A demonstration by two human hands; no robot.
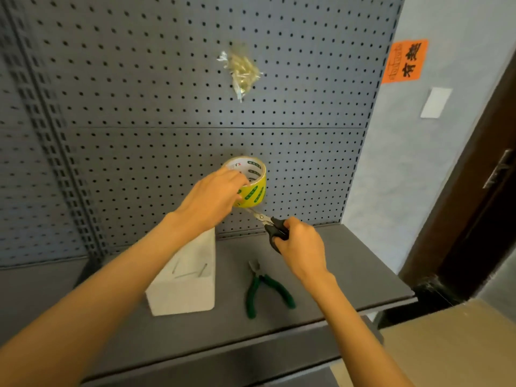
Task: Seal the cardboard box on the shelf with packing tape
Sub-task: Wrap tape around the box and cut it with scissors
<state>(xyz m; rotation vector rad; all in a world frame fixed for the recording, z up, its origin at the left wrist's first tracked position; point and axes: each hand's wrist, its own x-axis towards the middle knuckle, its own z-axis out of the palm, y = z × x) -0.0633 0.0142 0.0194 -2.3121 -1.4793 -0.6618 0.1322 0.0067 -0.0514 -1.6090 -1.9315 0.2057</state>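
The box [185, 277], pale and nearly white here, stands on the grey shelf [349, 263] at lower centre of the frame, with the person's left forearm crossing over its far end. A few faint lines mark its top; whether tape already lies there cannot be told.

Just above and beyond it, the left hand [212, 199] holds the yellow tape roll [251, 188] in mid-air at centre frame, fingers hooked into the core and thumb under the outer face, probably so the roll can turn while a strip pays out. The right hand [300, 244], just right of it, is curled round the black handles of the scissors [272, 224], whose blades point up-left to the roll's lower edge. That pairing suggests a strip is about to be cut; no free strip is clearly visible.

Green-handled pliers [265, 289] lie on the shelf just right of the box, unused. Behind, a pegboard [139, 107] carries a small clear bag [241, 69] in the upper middle, and an orange sign [405, 61] sits upper right.
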